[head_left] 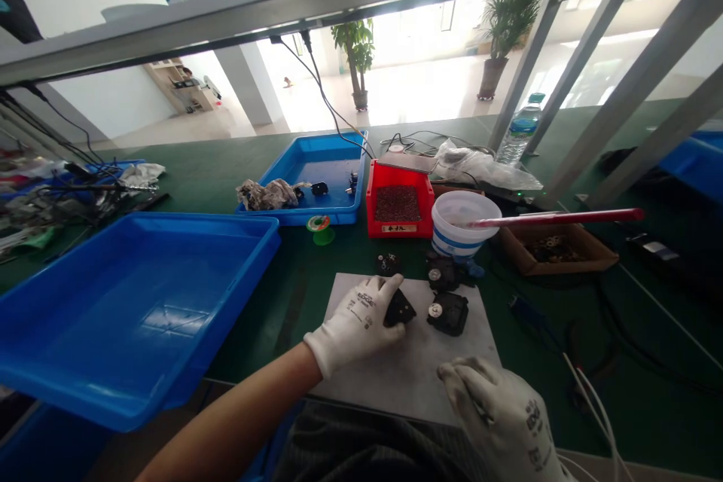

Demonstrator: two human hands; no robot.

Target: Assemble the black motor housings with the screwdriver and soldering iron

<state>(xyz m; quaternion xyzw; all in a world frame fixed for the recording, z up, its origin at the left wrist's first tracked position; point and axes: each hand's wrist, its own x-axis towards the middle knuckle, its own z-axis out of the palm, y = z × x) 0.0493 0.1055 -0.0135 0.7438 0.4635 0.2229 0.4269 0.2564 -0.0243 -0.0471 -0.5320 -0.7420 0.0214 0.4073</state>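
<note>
Our green tabletop (260,316) carries a large blue plastic tray (129,309), and to its right lies a pale mat (407,384). Our hands are apart over the mat: the gloved left hand (355,324) is clamped on a black plastic housing (400,309) near the mat's middle, while the gloved right hand (497,414) rests at the near right edge, seemingly empty. A second black housing (447,316), with a round metal top, lies just right of the held one.
</note>
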